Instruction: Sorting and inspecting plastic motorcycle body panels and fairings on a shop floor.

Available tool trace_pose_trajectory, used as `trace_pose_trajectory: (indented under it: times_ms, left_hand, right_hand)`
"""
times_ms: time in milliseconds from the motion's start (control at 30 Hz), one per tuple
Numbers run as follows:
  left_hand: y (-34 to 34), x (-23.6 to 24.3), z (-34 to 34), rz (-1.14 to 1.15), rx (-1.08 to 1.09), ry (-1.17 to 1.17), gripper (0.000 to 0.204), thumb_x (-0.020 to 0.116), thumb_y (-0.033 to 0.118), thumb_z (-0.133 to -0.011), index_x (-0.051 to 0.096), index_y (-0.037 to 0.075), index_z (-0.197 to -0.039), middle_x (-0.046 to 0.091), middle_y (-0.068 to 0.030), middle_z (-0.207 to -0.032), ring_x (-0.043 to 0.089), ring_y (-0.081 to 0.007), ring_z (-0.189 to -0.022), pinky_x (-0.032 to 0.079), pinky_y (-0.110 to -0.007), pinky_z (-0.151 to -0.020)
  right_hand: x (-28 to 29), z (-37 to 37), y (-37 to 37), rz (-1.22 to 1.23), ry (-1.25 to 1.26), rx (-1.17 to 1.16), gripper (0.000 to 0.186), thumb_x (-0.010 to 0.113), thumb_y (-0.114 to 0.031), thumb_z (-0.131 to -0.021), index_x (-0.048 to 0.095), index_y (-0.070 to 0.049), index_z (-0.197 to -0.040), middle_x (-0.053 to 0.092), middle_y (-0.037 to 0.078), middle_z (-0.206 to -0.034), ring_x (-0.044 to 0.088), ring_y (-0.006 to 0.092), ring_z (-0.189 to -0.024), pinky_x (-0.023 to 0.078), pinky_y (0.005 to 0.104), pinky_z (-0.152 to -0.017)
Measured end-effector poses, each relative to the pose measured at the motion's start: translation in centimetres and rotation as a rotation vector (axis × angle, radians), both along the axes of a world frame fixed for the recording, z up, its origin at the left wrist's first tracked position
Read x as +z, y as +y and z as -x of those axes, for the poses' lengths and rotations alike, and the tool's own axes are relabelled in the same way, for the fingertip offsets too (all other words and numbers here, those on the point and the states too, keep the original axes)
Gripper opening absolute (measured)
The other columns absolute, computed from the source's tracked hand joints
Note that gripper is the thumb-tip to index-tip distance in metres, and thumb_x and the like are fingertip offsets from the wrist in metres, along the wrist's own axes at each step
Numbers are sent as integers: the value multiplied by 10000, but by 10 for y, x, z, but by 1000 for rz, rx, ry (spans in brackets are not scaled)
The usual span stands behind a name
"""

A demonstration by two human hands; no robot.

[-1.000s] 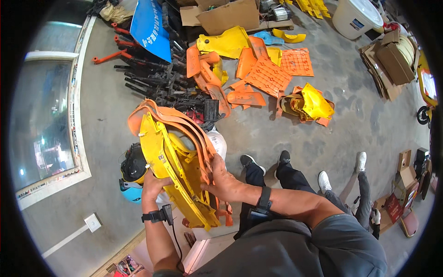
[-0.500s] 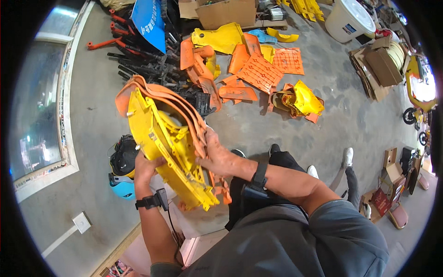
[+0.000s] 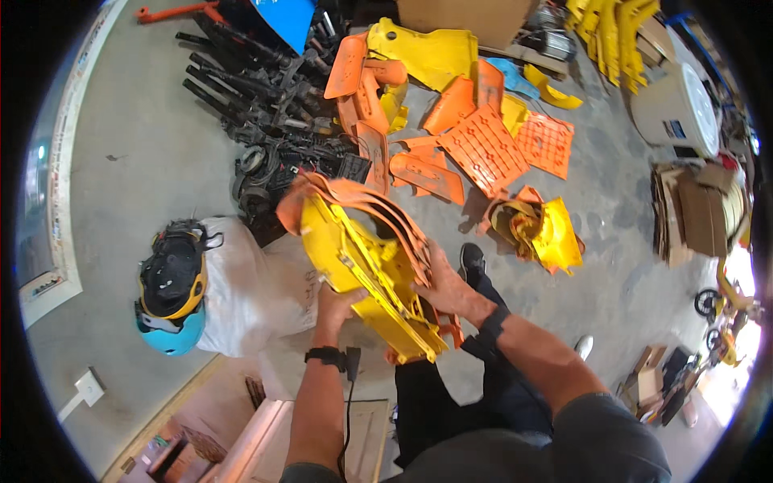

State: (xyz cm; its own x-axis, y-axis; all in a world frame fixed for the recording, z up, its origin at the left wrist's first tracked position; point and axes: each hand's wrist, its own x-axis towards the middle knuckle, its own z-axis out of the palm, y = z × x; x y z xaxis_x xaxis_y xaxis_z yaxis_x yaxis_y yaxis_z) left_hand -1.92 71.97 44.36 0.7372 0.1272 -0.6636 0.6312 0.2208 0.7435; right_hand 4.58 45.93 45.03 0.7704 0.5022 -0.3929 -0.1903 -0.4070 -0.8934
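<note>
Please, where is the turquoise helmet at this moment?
In the head view, the turquoise helmet is at the left, below the yellow-and-black helmet and beside the white sack, left of the person's left hand.

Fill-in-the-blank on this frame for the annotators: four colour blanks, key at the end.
1. The left hand holds the ____ side of a two-coloured bundle of plastic parts.
2. The right hand grips that bundle's ____ side.
3. Beside the white sack, a yellow-rimmed helmet lies next to a ____ helmet.
4. The big tub at upper right is ____.

Missing words: yellow; orange; blue; white
</note>
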Motion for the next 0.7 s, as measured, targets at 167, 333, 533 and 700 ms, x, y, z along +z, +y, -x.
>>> trace_pose_trajectory:
  times_ms: [167, 333, 533, 700]
  left_hand:
    - [-23, -115, 20, -57, 29, 158, 519, 784, -7, -737, 537, -11, -1193, 660, -125, -1078, 662, -230, -925, 566, -356, -806]
    - [-20, -229, 32, 83, 160, 150, 574, 828, 24, -694, 532, -11, -1185, 660, -111, -1063, 663, -221, -916, 572, -357, -786]
    - [4, -325, 21, 10, 102, 172, 568, 827, 83, -699, 544, -1, -1185, 663, -105, -1064, 660, -204, -937, 555, -309, -789]
    - [11, -359, 4, -5, 102, 144, 548, 814, 131, -754, 526, 3, -1202, 652, -115, -1089, 646, -213, -974, 556, -324, -794]
  right_hand:
    - [-117, -1, -15, 137, 313, 57, 864, 680, -143, -836, 102, 50, -1449, 322, 286, -1402, 334, 395, -1350, 318, 389, -1099]
    - [-219, -6, -7, 107, 276, 55, 861, 693, -130, -825, 130, 1, -1463, 349, 281, -1391, 343, 395, -1347, 336, 396, -1072]
    - [-303, -29, 16, 171, 345, 72, 862, 683, -142, -830, 122, 10, -1467, 335, 281, -1410, 397, 407, -1307, 386, 399, -1034]
    - [-344, -41, 38, 158, 316, 80, 855, 660, -132, -843, 110, -24, -1489, 322, 272, -1434, 403, 415, -1301, 401, 413, -1019]
